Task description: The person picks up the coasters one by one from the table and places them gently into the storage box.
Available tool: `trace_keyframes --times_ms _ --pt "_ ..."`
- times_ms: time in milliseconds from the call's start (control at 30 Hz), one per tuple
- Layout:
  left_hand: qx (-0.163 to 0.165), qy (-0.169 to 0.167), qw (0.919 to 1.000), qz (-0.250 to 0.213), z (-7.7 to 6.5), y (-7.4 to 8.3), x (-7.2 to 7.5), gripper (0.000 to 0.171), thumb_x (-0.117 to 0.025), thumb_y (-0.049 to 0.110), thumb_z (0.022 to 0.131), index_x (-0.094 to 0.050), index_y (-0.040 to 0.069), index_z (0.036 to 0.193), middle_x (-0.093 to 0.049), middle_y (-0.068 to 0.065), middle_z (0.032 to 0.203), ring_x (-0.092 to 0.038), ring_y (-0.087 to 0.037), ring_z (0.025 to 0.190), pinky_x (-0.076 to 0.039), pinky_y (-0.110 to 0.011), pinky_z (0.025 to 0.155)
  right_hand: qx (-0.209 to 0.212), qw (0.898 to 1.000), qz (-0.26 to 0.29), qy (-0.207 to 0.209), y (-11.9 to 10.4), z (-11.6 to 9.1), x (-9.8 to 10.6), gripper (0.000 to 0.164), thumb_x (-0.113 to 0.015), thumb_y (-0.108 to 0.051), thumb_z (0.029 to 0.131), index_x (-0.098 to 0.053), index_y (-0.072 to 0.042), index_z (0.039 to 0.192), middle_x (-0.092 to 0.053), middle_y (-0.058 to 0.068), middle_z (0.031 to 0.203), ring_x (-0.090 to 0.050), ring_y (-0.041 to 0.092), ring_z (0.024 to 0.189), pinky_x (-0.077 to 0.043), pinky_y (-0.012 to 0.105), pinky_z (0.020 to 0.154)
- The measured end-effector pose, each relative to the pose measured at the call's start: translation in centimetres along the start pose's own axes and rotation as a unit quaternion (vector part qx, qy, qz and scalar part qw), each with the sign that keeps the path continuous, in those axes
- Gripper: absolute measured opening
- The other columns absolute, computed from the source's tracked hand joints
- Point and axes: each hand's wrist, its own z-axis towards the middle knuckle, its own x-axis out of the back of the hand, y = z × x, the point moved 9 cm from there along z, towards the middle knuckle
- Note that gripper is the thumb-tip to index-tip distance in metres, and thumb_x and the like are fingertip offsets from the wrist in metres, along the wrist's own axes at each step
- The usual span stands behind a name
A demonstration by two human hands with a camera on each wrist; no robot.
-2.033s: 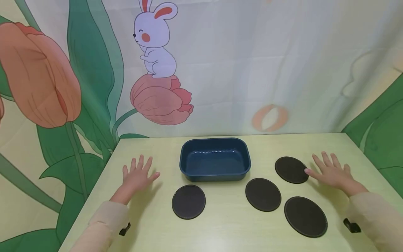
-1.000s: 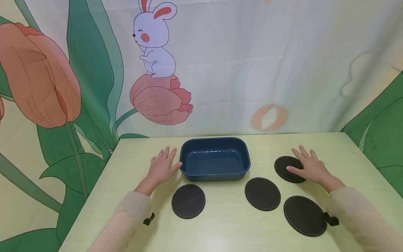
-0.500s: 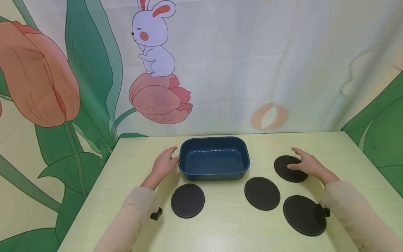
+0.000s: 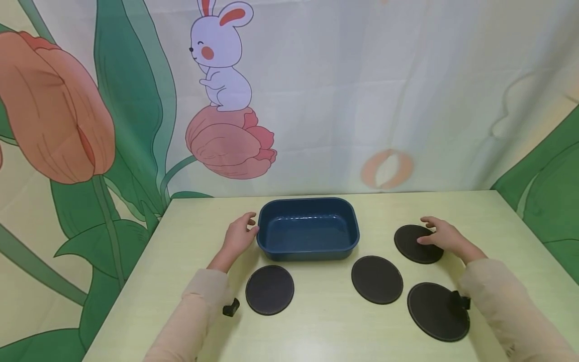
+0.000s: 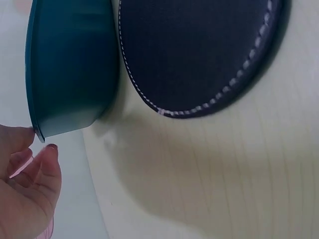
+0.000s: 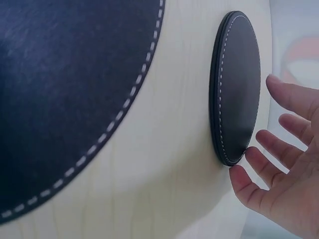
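Observation:
A dark blue rectangular dish [image 4: 307,254] stands at the back middle of the table. My left hand [image 4: 238,235] is at its left end, fingers loosely bent; in the left wrist view, one tip of that hand [image 5: 27,184] meets the dish rim [image 5: 42,130]. At the back right lies a round black coaster [image 4: 413,246] with pale stitching along its edge. My right hand [image 4: 445,236] is over its right side, fingers bent and spread. From the right wrist view, the fingertips of this hand [image 6: 284,164] are right at the edge of the coaster [image 6: 239,89].
A black coaster [image 4: 270,290] lies in front of the dish's left end, another coaster [image 4: 377,279] to its front right. A larger-looking coaster [image 4: 434,314] lies near my right sleeve. Behind the pale table [image 4: 325,317] hangs a printed cloth [image 4: 316,100].
Both hands have moved inward: the left to the dish's left end, the right over the back-right coaster. Their fingers, spread straight before, are now bent. Dish and coasters have stayed put.

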Motion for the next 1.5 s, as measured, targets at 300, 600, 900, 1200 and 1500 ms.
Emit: trace_keyframes --times_ms 300,600,900,1200,1500 --pt "0.072 -0.028 0.9851 -0.154 0.3 -1.5 -1.2 0.045 -0.059 0.008 0.084 -0.045 0.004 0.126 -0.059 -0.018 0.102 -0.061 -0.02 0.079 -0.051 -0.026 0.062 -0.014 1.0 -0.004 0.001 1.0 0.7 -0.3 0.064 -0.063 -0.014 0.079 -0.031 0.012 0.128 -0.036 0.039 0.12 -0.039 0.051 0.107 -0.04 0.052 0.084" --pt "0.134 -0.072 0.9549 -0.255 0.3 -2.4 -2.3 0.039 -0.054 0.006 0.086 -0.045 0.002 0.124 -0.052 -0.012 0.096 -0.053 -0.011 0.073 -0.05 -0.024 0.063 -0.018 0.999 -0.013 -0.026 1.3 1.1 -0.7 0.057 -0.064 -0.008 0.076 -0.037 0.012 0.122 -0.043 0.039 0.109 -0.049 0.046 0.094 -0.042 0.049 0.077" --pt "0.145 -0.086 0.9509 -0.26 0.1 -2.1 -2.3 0.038 -0.053 0.005 0.087 -0.044 0.002 0.124 -0.051 -0.011 0.095 -0.051 -0.011 0.068 -0.049 -0.023 0.062 -0.013 0.998 0.011 -0.055 1.4 1.1 -1.3 0.049 -0.064 -0.008 0.076 -0.041 0.012 0.114 -0.05 0.029 0.096 -0.053 0.029 0.081 -0.043 0.037 0.069" --pt "0.153 -0.085 0.9502 -0.258 0.1 -2.1 -2.4 0.038 -0.053 0.005 0.087 -0.044 0.003 0.124 -0.052 -0.011 0.094 -0.051 -0.012 0.066 -0.05 -0.027 0.065 -0.031 0.996 0.035 -0.07 1.5 1.1 -1.6 0.044 -0.065 -0.006 0.074 -0.04 0.012 0.106 -0.048 0.026 0.096 -0.051 0.027 0.081 -0.041 0.033 0.068" --pt "0.157 -0.086 0.9479 -0.263 0.1 -2.2 -2.5 0.038 -0.053 0.005 0.087 -0.044 0.002 0.124 -0.051 -0.011 0.092 -0.052 -0.012 0.066 -0.049 -0.024 0.061 -0.044 0.996 0.02 -0.069 1.6 1.2 -1.4 0.041 -0.066 -0.006 0.072 -0.042 0.012 0.099 -0.046 0.024 0.094 -0.045 0.03 0.085 -0.039 0.033 0.07"
